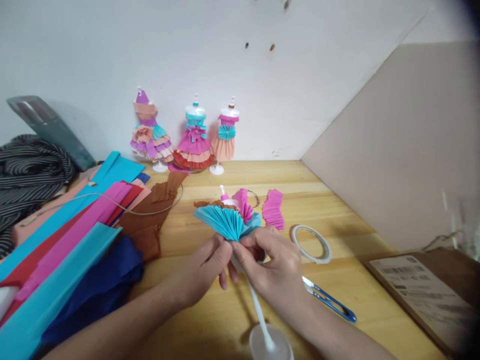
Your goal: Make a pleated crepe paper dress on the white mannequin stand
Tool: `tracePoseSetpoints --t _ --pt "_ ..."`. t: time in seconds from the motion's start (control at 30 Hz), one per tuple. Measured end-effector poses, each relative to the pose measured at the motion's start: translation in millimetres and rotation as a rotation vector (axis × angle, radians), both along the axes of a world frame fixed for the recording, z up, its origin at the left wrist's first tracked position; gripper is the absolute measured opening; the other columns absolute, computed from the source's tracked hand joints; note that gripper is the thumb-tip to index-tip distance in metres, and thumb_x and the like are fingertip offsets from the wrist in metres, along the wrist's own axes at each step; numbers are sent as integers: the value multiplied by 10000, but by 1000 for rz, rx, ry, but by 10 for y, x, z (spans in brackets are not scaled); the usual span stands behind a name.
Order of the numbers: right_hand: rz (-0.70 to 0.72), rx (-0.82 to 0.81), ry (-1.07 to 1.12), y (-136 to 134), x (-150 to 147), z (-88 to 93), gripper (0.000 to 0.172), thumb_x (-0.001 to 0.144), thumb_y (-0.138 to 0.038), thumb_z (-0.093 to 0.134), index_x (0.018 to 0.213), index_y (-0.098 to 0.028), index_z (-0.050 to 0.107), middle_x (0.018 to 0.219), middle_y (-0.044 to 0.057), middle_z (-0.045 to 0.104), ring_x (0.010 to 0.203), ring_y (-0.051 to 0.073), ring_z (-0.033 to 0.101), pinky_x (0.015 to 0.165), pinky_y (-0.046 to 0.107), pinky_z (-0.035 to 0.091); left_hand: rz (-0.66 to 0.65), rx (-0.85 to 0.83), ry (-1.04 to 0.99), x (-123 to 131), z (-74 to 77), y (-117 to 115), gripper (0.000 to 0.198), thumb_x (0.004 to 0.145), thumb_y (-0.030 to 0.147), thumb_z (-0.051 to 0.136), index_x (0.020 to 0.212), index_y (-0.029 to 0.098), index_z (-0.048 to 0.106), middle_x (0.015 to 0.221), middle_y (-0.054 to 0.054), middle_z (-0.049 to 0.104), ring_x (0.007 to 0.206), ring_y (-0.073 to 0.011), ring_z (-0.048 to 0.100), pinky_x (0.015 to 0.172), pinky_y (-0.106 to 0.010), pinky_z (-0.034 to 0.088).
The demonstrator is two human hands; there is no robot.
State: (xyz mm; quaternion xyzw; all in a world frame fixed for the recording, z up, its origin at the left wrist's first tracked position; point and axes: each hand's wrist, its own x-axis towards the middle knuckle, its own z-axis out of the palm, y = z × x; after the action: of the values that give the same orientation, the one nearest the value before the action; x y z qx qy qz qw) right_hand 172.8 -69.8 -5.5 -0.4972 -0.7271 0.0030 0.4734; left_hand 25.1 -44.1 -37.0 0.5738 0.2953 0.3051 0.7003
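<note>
A small white mannequin on a stand [258,310] leans away from me, its round base nearest me. Pleated blue paper [221,220] fans out at its front, with pink pleated paper [243,204] and brown paper behind. My left hand [204,267] pinches the gathered point of the blue fan from the left. From the right, my right hand [272,257] has thumb and fingers closed on the same blue paper at the mannequin's waist. The fingers behind the paper are partly hidden.
Three dressed mannequins, one in a pink skirt [194,142], stand along the wall. Coloured paper strips [75,210] lie left. A pink piece [273,209], tape roll [326,250], blue-handled cutter [332,301] and cardboard box [423,295] lie right. A striped cloth [33,170] is far left.
</note>
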Motion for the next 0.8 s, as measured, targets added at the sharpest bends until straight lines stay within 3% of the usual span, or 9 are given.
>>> tracePoseSetpoints --t 0.2,0.6,0.8 --pt "35 -31 58 -62 -47 53 309 806 -144 601 522 -187 485 427 -52 486 403 74 434 448 232 368 93 -53 36 35 76 -30 581 808 702 424 892 133 511 626 -25 580 541 -145 594 470 -234 470" --pt "34 -48 130 -82 -48 63 341 790 -137 601 496 -191 437 402 -62 446 392 68 415 413 209 352 -8 -49 7 8 55 -32 596 793 712 439 881 127 513 690 -44 588 599 -148 604 541 -257 497" --pt "70 -23 88 -100 -60 45 333 798 -106 594 508 -189 452 413 -62 474 393 63 404 444 220 343 -30 -16 27 3 148 -44 555 779 707 469 792 153 507 666 -27 563 590 -144 571 547 -254 471"
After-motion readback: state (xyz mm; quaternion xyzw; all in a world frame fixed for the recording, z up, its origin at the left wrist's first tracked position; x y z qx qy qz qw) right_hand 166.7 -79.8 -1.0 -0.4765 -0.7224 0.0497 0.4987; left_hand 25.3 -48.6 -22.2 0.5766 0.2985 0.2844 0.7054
